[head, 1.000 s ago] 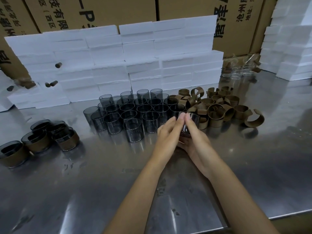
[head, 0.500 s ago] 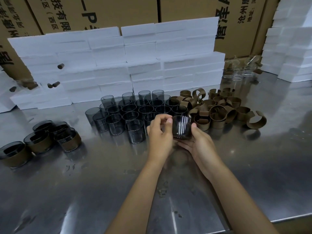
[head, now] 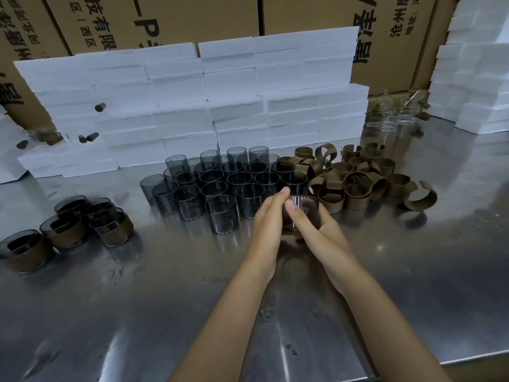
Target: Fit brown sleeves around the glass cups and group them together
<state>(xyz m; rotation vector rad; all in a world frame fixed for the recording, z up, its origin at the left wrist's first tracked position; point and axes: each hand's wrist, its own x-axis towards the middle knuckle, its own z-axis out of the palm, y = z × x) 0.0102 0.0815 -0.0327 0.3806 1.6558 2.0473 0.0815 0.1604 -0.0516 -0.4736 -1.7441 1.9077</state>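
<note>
- Both hands, left hand [head: 268, 216] and right hand [head: 311, 230], cup one glass cup [head: 304, 209] between them above the metal table [head: 413, 271].
- Likely step: a cup is picked; no sleeve shows on it.
- Next calls for a brown sleeve from the pile [head: 358, 183] just beyond.
- Bare cups [head: 220, 186] wait behind; finished ones [head: 66, 230] sit far left.

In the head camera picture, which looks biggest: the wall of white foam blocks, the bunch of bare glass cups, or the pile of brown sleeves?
1. White foam blocks, by far the biggest.
2. Bare glass cups.
3. Brown sleeves.
The cups and sleeves cover nearly alike areas, so that order is unsure.
</note>
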